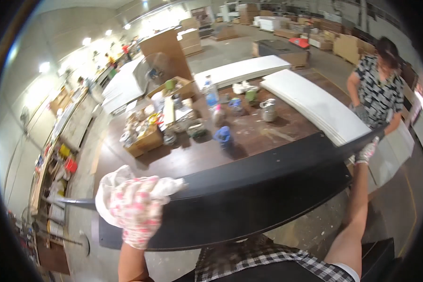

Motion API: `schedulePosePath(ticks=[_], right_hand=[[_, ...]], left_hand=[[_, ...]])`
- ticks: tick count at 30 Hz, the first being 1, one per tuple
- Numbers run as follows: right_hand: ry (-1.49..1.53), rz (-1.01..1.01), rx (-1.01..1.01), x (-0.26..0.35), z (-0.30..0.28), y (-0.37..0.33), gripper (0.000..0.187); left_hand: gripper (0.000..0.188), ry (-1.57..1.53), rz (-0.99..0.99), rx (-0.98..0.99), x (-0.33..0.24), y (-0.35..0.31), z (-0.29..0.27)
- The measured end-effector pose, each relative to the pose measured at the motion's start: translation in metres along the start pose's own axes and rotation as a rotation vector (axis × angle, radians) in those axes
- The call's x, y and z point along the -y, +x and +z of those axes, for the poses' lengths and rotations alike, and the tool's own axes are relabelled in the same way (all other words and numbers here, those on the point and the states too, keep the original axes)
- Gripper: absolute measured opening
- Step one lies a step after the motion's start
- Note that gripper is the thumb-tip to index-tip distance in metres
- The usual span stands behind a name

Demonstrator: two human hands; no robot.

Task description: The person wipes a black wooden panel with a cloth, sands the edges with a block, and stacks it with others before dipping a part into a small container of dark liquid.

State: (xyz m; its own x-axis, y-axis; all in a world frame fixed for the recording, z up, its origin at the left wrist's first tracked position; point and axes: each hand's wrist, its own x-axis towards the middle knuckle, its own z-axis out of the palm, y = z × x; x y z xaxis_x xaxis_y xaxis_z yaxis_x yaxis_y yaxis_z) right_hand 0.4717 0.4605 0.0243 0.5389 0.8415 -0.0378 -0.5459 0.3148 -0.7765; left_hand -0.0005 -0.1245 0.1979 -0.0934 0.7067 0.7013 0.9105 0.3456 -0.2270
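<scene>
Clutching a cloth (pixel 112 193), the left hand (pixel 138 207) lies on the strip (pixel 268 175), whose right end the right hand (pixel 367 151) grasps.

A long, narrow black strip (pixel 251 175) spans the view, its left end at about 8 o'clock and its right end at 3 o'clock. Its surface is smooth, with a faint sheen, and it appears gently bowed. The gloved left hand (pixel 137 211), between 7 and 8 o'clock, holds a crumpled white cloth (pixel 109 188) against the strip; the gloved right hand (pixel 367 151) grips it near its right end. Beneath it, around 6 o'clock, a broader matte black board (pixel 230 214) lies along the near side of the brown counter (pixel 192 152), small pale spots dotting its far part.
</scene>
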Motion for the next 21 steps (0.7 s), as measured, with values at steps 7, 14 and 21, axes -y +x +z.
schedulePosePath(ticks=[7, 14, 21], right_hand=[[-0.719, -0.587, -0.057, -0.051, -0.011, 0.033, 0.067], [-0.153, -0.154, -0.014, -0.044, 0.047, -0.030, 0.055], [-0.160, -0.217, -0.014, -0.048, 0.036, -0.027, 0.056]], left_hand=[[0.050, 0.255, 0.430, -0.559, -0.247, 0.164, 0.095], [0.047, -0.345, 0.529, 0.160, -0.461, 0.313, 0.126], [0.040, -0.541, 0.455, 0.266, -0.442, 0.312, 0.116]])
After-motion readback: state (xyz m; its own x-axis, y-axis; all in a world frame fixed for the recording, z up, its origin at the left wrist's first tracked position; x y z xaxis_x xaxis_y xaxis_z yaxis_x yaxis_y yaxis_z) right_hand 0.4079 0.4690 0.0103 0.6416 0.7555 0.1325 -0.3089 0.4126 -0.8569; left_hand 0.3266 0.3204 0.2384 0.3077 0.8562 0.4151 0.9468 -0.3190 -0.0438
